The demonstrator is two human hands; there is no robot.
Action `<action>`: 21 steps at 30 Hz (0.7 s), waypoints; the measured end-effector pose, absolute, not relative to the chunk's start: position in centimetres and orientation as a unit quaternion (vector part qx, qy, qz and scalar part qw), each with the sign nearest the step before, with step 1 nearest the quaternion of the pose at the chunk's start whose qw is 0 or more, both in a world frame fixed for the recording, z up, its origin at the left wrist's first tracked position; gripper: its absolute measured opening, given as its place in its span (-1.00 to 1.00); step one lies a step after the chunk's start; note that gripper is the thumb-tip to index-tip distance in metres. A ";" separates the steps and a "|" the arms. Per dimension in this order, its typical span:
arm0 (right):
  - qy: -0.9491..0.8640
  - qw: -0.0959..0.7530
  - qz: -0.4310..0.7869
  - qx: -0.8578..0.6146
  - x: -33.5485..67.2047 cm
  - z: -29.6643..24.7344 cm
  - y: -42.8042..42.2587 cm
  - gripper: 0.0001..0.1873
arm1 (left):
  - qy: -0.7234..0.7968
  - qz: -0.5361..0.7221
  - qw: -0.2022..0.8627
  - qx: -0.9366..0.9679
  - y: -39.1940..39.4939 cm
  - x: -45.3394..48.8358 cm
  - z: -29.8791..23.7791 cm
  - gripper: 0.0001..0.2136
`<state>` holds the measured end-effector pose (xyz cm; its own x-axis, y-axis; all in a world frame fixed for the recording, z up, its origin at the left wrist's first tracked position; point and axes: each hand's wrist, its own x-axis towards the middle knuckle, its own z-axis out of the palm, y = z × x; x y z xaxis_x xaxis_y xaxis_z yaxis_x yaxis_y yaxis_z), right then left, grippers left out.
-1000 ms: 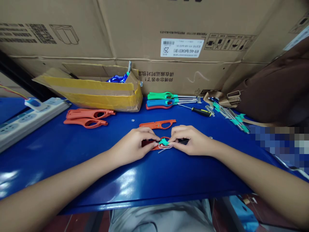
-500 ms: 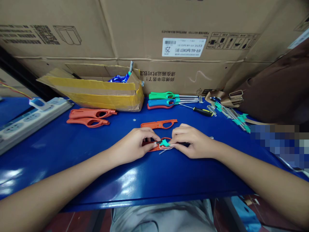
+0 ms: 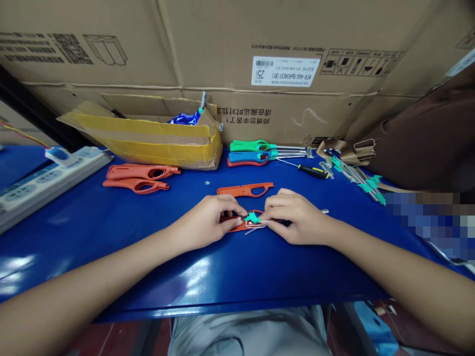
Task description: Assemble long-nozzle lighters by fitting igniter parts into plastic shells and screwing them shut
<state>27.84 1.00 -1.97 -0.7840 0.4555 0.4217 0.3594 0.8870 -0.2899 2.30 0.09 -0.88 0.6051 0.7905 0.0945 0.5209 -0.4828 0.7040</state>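
Fine adjustment of the small, angular teal plastic piece [image 3: 254,217] seems in hand, over an orange lighter half-shell [image 3: 235,227] on the blue counter [image 3: 237,277]: the left hand [image 3: 208,222] pinches its black end, the right hand [image 3: 297,217] its right; the next move calls for steady fingertips, keeping the white wire [image 3: 256,227] unpinched.

We've got left forearm [image 3: 111,274] and right forearm [image 3: 393,264] angled in from both sides, wrists [image 3: 176,237] nearly straight. Left hand [image 3: 208,222] and right hand [image 3: 297,217] face each other, close but apart, thumbs [image 3: 276,228] opposed to index fingers [image 3: 276,212] in pinches, other fingers curled.
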 end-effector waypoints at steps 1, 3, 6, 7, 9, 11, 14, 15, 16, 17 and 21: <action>-0.941 0.243 0.100 -0.212 27.9 -1.9 1.0 -0.81 | 0.392 0.209 0.320 0.837 0.1 2.3 -0.9 -0.82; -0.945 0.229 0.112 -0.204 27.9 -1.7 1.0 -0.79 | 0.390 0.210 0.313 0.840 0.0 2.3 -0.8 -0.82; -0.949 0.207 0.128 -0.203 28.1 -1.6 1.1 -0.79 | 0.387 0.220 0.306 0.841 0.0 2.3 -0.9 -0.83; -0.949 0.203 0.129 -0.205 28.1 -1.6 1.1 -0.79 | 0.386 0.224 0.306 0.841 0.0 2.3 -0.9 -0.83; -0.949 0.201 0.121 -0.211 28.2 -1.6 1.1 -0.79 | 0.379 0.231 0.304 0.843 0.0 2.3 -1.0 -0.83; -0.949 0.202 0.110 -0.215 28.2 -1.5 1.1 -0.80 | 0.364 0.232 0.293 0.853 0.0 2.3 -1.1 -0.81; -0.953 0.194 0.092 -0.216 28.3 -1.2 1.1 -0.80 | 0.344 0.233 0.274 0.867 0.0 2.2 -1.2 -0.76; -0.956 0.186 0.082 -0.213 28.3 -1.1 1.1 -0.79 | 0.341 0.232 0.271 0.870 0.0 2.2 -1.2 -0.75; -0.960 0.176 0.068 -0.209 28.3 -0.9 1.0 -0.78 | 0.337 0.231 0.268 0.873 0.0 2.2 -1.3 -0.75; -0.963 0.167 0.051 -0.203 28.3 -0.8 1.0 -0.76 | 0.331 0.230 0.263 0.877 0.0 2.2 -1.4 -0.74; -0.970 0.142 0.020 -0.195 28.3 -0.3 0.6 -0.73 | 0.298 0.203 0.213 0.908 -0.3 2.1 -1.4 -0.69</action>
<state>28.27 0.62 -0.33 -0.8838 0.3843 0.2670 0.3729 0.9231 -0.0941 2.06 -0.33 -1.38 0.7402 0.6279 0.2405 0.4551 -0.7311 0.5083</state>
